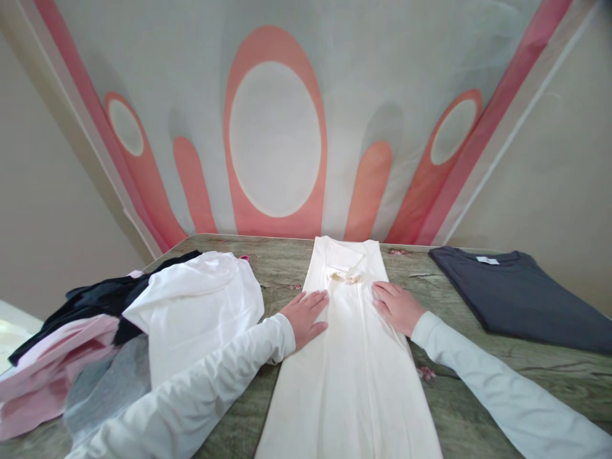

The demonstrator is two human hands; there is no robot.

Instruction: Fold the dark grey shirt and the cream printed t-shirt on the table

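While both hands lie open and flat on the cloth, fingers extended, nothing gripped, one cream garment [358, 382] runs lengthwise up the middle of the wooden-look table [277, 280], top end at the far edge, bottom end out of frame. Left hand [306, 317] presses its left edge, right hand [396, 307] its right edge, both just below a tie detail [347, 278].

Counts: two hands, two pale sleeves, one cream garment in the center, one dark gray top [519, 299] folded at right, one loose heap at left. Heap shows at least four colors: white garment [196, 299] on top, black cloth [90, 303], pink cloth [67, 357], gray cloth [115, 376]; exact number of pieces can't be told. Backdrop [276, 137] has five rounded pink-orange shapes, three with pale ovals inside.

Labels: one white neck label [488, 260] on the dark gray top, print too small to read.

Cream garment: plain, long, narrow at far end, wider toward the camera; thin cord and small gathers near the top, soft vertical creases below, mostly smooth, lying flat.
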